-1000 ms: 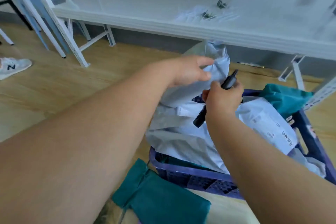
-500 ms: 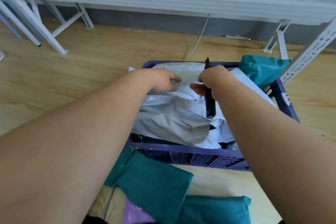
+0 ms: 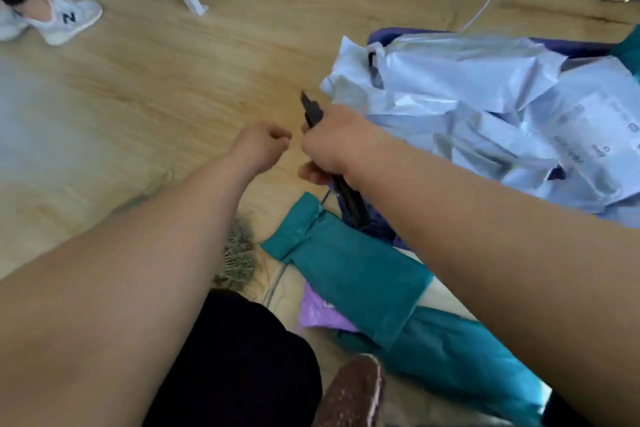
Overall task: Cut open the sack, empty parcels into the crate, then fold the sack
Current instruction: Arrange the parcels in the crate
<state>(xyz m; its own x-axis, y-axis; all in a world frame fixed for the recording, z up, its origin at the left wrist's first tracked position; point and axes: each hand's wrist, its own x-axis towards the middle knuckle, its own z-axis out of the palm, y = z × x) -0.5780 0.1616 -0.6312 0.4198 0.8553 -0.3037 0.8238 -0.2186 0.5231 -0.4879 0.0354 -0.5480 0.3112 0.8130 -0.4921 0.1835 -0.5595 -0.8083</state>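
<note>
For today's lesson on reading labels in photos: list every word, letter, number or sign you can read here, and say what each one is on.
"N": large dark letter on the side of the white sneaker at the upper left.
Printed shipping label on the white sack lying over the crate: lines of text and symbols, too blurred to read.
Purple parcel: a pale mark, too small to read.
Teal parcels: no text visible.

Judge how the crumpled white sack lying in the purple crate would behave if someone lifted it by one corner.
The white sack would probably hang floppy, since it already lies in loose folds and creases. It likely weighs little for its size: it looks like a thin film. Its glossy surface may slip in a loose pinch.
</note>
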